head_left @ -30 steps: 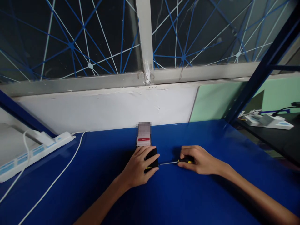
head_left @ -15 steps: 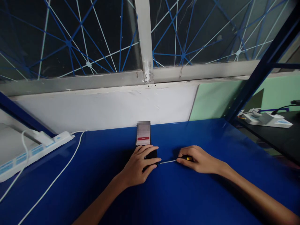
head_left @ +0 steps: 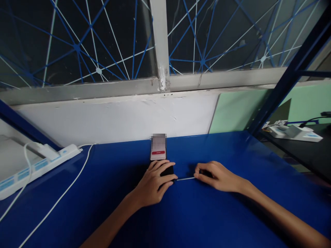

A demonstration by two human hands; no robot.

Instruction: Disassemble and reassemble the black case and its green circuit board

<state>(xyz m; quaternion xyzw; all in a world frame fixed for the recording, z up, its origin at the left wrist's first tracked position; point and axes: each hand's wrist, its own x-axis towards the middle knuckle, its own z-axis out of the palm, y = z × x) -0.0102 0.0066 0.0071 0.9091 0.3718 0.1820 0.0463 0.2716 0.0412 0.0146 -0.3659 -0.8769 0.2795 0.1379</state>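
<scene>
My left hand (head_left: 154, 182) lies over a small black box-like object (head_left: 168, 170) on the blue table (head_left: 196, 220). Its fingers reach across the top and the thumb presses the near side; most of the object is hidden, so its kind does not show. In my right hand (head_left: 214, 175) a screwdriver (head_left: 185, 178) is pinched between thumb and fingers. The thin metal shaft points left and meets the right side of the black object near my left fingertips. The fingers cover most of the handle.
Just behind my left hand a phone (head_left: 158, 151) with a lit screen leans upright. On the left lies a white power strip (head_left: 41, 168) with a plug and a white cable (head_left: 69, 186). Blue posts (head_left: 276, 79) rise at both sides; a window stands behind the table.
My right hand has turned slightly around the screwdriver, and the yellow mark on its handle is now out of sight. My left hand and the black object stay in place.
</scene>
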